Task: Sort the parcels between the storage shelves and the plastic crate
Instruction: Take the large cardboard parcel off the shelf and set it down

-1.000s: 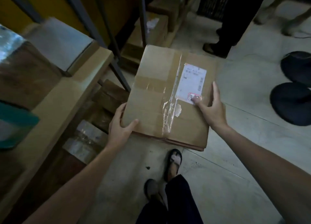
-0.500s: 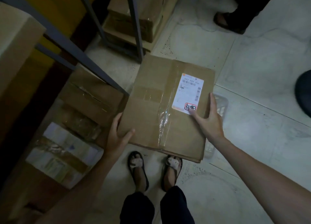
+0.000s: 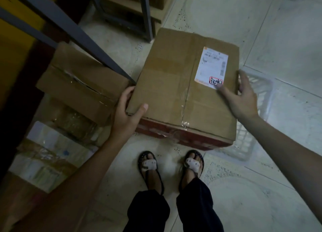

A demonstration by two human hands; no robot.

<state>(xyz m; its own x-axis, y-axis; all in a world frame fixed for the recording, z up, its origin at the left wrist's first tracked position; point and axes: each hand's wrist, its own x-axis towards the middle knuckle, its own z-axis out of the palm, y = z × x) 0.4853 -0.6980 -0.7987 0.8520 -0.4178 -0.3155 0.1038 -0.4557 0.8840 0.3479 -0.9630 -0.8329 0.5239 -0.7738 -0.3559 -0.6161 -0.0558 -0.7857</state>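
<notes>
— Where's the parcel?

— I see the large brown cardboard box (image 3: 174, 85) low over the white lattice plastic crate (image 3: 259, 92). I can't tell if it rests on it. My left hand (image 3: 125, 113) grips the near-left corner, thumb on top. My right hand (image 3: 242, 99) lies spread, thumb on the white shipping label (image 3: 211, 68), fingers along the right edge.

— Risks?

— The box looks wider than the crate. It may perch on the rim and tip towards my sandalled feet (image 3: 149, 163), or pinch my left fingers.

— The label?

— Barcode lines and a red-framed stamp. I can't read either.
</notes>
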